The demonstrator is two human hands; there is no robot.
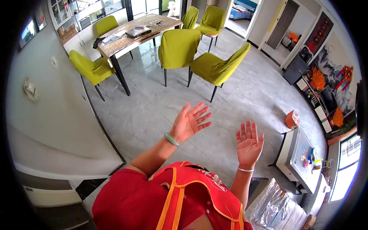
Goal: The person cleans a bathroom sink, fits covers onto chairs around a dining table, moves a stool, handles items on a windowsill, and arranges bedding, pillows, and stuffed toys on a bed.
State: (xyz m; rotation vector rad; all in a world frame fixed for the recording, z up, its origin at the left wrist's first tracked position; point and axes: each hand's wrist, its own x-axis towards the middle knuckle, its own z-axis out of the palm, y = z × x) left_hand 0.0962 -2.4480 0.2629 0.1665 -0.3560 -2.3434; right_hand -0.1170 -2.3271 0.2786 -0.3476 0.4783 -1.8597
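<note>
Both hands are raised in front of the red apron (165, 195), palms up and empty. My left hand (189, 122) has its fingers spread, and a pale green bangle (171, 139) circles that wrist. To its right is my right hand (250, 145), its fingers stretched out and the thumb apart. A silver bracelet (245, 170) sits on the right wrist. The hands do not touch each other or any object. Beneath them lies the grey tiled floor (153, 109).
A dining table (161, 23) with papers and a box stands at the back, with green chairs (178, 51) around it. At the right are a low table (303, 153) holding small items, an orange bin (292, 119) and a silvery sheet (274, 207). A wall (50, 111) runs along the left.
</note>
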